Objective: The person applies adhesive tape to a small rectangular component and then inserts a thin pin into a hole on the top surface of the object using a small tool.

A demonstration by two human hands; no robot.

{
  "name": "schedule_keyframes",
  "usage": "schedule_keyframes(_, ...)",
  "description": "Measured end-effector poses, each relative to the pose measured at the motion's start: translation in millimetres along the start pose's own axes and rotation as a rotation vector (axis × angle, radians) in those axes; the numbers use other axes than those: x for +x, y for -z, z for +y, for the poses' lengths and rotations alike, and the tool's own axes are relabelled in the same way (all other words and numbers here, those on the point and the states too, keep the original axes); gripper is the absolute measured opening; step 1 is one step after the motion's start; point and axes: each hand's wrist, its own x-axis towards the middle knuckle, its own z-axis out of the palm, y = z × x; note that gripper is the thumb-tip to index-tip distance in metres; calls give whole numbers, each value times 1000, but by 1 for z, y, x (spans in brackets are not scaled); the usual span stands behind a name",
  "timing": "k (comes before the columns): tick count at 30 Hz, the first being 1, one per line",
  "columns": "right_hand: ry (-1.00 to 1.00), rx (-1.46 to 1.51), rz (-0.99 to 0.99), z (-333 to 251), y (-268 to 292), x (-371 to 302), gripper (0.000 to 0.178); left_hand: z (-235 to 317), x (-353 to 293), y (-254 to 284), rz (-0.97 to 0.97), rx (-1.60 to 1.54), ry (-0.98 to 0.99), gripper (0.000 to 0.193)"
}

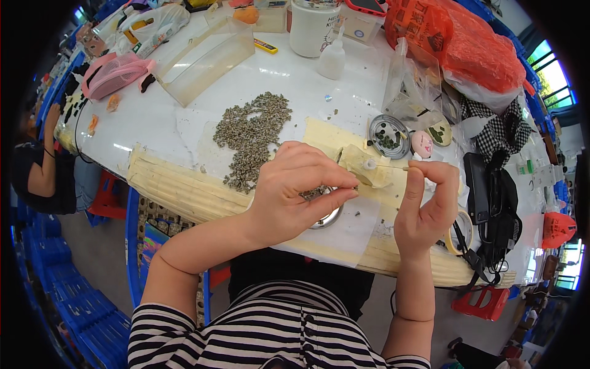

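My left hand [298, 187] is closed in a pinch. A tiny dark greyish piece [356, 188] shows at its fingertips, too small to name. Beneath this hand, a round metal dish [332, 218] of similar small parts is partly hidden. My right hand [428, 206] pinches a thin needle-like stick [393, 167] between thumb and forefinger. The stick's far end points left, at a small white nozzle-like tip [369, 164] lying on a cream-coloured pad [356, 157]. Left of my hands, a loose pile of small grey-brown parts [255, 132] spreads over the white table.
A round dish of dark green pieces [388, 136] and a small pink figure [421, 144] stand beyond my right hand. Farther back are a white squeeze bottle [332, 60], a white canister [310, 31], a clear tray [209, 61] and red plastic bags [467, 46]. Black straps [498, 209] lie rightward.
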Motion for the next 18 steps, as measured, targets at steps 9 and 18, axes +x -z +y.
schedule_keyframes(9, 84, -239, -171, -2, -6, 2, 14, 0, 0, 1, 25, 27, -45, 24)
schedule_keyframes(18, -452, 654, -445, -20, 0, -7, 6, -2, -1, 3, 22, 105, -158, 27)
